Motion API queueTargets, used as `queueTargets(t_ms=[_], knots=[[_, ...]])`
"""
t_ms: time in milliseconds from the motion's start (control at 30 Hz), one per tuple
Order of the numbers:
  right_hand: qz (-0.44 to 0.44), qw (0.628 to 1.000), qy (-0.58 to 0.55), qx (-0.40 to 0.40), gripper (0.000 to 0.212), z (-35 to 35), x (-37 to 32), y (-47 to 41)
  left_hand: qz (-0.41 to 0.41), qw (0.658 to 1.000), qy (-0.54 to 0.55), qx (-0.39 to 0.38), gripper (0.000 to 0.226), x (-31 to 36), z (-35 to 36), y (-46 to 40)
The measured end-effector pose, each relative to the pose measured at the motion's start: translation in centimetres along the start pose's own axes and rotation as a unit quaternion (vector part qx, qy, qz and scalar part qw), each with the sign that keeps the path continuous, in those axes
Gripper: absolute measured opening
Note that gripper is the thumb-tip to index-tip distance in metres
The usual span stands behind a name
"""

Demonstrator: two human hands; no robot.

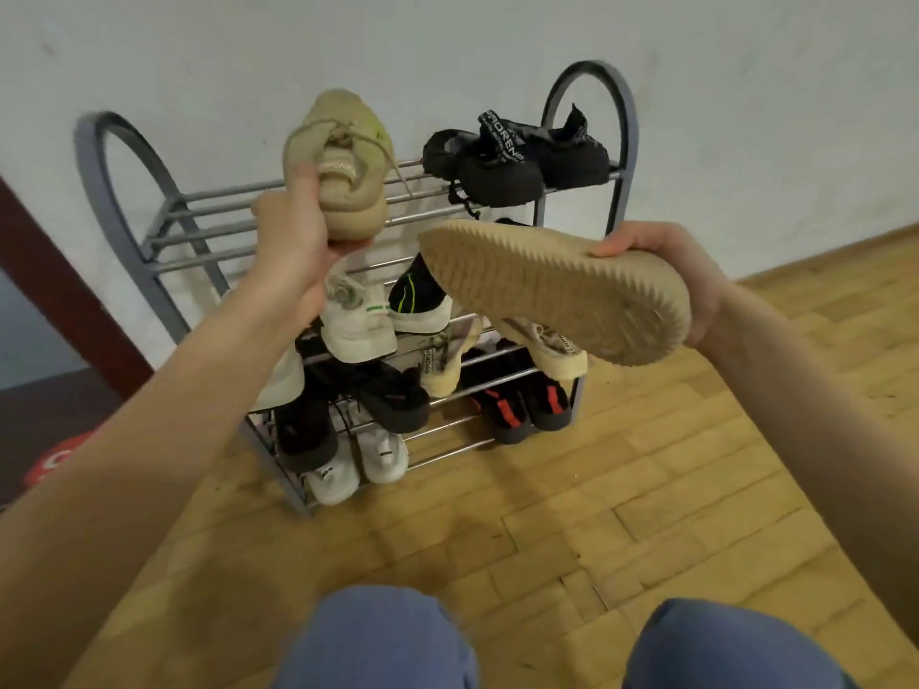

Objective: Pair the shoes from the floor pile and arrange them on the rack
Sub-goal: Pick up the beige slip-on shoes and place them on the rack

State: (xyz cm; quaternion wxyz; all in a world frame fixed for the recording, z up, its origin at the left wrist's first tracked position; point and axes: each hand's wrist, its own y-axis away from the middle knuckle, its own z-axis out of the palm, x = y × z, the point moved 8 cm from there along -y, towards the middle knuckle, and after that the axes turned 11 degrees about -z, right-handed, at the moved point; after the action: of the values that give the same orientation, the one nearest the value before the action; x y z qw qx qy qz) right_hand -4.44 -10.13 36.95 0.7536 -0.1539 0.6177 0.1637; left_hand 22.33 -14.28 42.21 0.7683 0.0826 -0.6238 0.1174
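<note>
Hands (pixel 293 241) (pixel 661 271) each grip a beige shoe (pixel 343 161) (pixel 552 290) before the rack (pixel 587 92), black pair (pixel 517 156) on top.

A pale wall (pixel 746 67) fills the top. Light wood parquet floor (pixel 547 539) spreads below. At the left edge, a dark red-brown frame (pixel 54 271) slants down — beneath it, a dark mat (pixel 45 425) with a red round mark (pixel 52 462).
</note>
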Motion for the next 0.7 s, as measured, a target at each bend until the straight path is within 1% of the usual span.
queueTargets(t_ms=[67, 167, 233, 300, 367, 433, 533, 567, 633, 700], knots=[[-0.016, 1.000, 0.014, 0.004, 0.037, 0.2, -0.6, -0.7, -0.017, 0.999, 0.013, 0.025, 0.046, 0.0, -0.7, -1.6], [-0.043, 0.999, 0.021, 0.020, 0.039, 0.2, -1.6, -1.5, -0.034, 0.998, 0.023, 0.039, 0.043, 0.3, -0.9, -3.4], [-0.070, 0.996, 0.026, 0.040, 0.046, 0.0, -2.1, -2.1, -0.044, 0.998, 0.032, 0.039, 0.042, 0.3, -0.9, -4.3], [-0.108, 0.992, 0.021, 0.065, 0.053, -0.1, -2.7, -2.7, -0.061, 0.997, 0.047, 0.032, 0.040, 0.1, -0.9, -5.0], [-0.144, 0.987, 0.000, 0.073, 0.051, 0.1, -3.2, -3.3, -0.083, 0.994, 0.062, 0.016, 0.036, -0.4, -0.6, -5.4], [-0.173, 0.982, -0.009, 0.071, 0.054, 0.7, -3.5, -4.1, -0.112, 0.991, 0.065, -0.013, 0.030, -1.0, 0.3, -5.4], [-0.223, 0.971, 0.023, 0.078, 0.059, 1.8, -4.4, -5.4, -0.158, 0.983, 0.077, -0.046, 0.035, -1.9, 0.9, -4.8], [-0.240, 0.966, 0.044, 0.083, 0.056, 2.2, -4.8, -5.8, -0.178, 0.979, 0.077, -0.057, 0.038, -2.1, 0.6, -4.5], [-0.266, 0.955, 0.092, 0.096, 0.043, 3.1, -5.7, -6.5, -0.223, 0.970, 0.062, -0.079, 0.043, -2.1, -0.5, -3.9], [-0.278, 0.947, 0.128, 0.102, 0.029, 4.4, -6.4, -7.5, -0.235, 0.969, -0.010, -0.075, 0.043, -1.5, -2.8, -3.2]])
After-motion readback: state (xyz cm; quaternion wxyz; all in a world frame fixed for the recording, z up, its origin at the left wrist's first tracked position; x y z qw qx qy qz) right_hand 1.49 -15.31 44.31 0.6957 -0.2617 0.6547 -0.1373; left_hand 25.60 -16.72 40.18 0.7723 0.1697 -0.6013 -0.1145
